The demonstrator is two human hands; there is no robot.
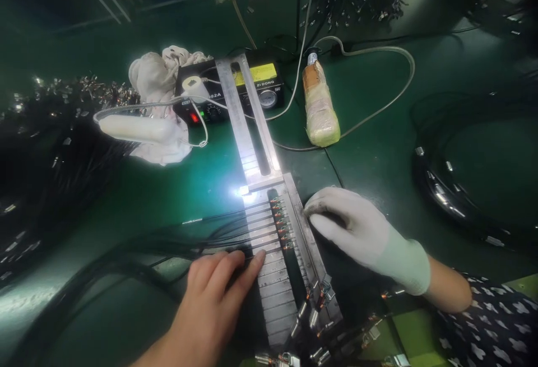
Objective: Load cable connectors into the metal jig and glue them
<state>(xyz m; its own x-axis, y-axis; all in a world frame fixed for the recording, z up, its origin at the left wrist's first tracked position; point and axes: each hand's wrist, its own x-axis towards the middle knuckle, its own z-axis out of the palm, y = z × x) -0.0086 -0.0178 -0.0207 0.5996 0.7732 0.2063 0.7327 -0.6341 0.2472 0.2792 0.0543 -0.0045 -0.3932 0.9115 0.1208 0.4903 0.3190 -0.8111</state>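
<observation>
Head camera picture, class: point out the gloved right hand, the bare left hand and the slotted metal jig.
Gloved right hand (357,230), head view, back of the glove.
Bare left hand (214,288), head view, back of the hand.
Slotted metal jig (273,277), head view, grooved plate beside the left fingertips.

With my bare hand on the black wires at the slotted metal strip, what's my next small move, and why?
Probably slide the left hand down to seat another of the black wires: the lower slots of the metal strip look unfilled, and the gloved right hand rests beside it.
</observation>
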